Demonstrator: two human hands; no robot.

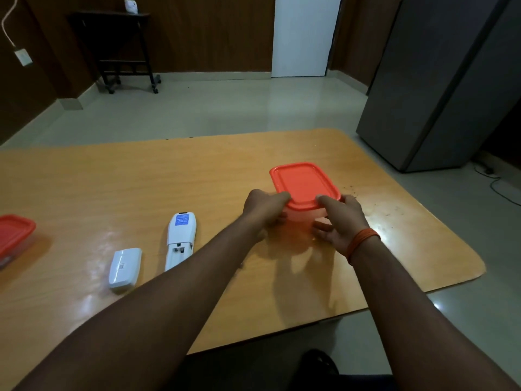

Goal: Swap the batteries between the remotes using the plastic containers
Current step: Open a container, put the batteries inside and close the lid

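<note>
A clear plastic container with an orange lid stands on the wooden table, right of centre. My left hand grips its near left corner, thumb on the lid's edge. My right hand grips the near right corner the same way. A white remote lies face down with its battery compartment open and empty-looking. Its white battery cover lies to the left. A second orange-lidded container sits at the table's left edge, partly cut off.
The table's right edge and rounded corner lie close to my right hand. Beyond the table are a grey cabinet, a white door and a dark wheeled stand on a tiled floor.
</note>
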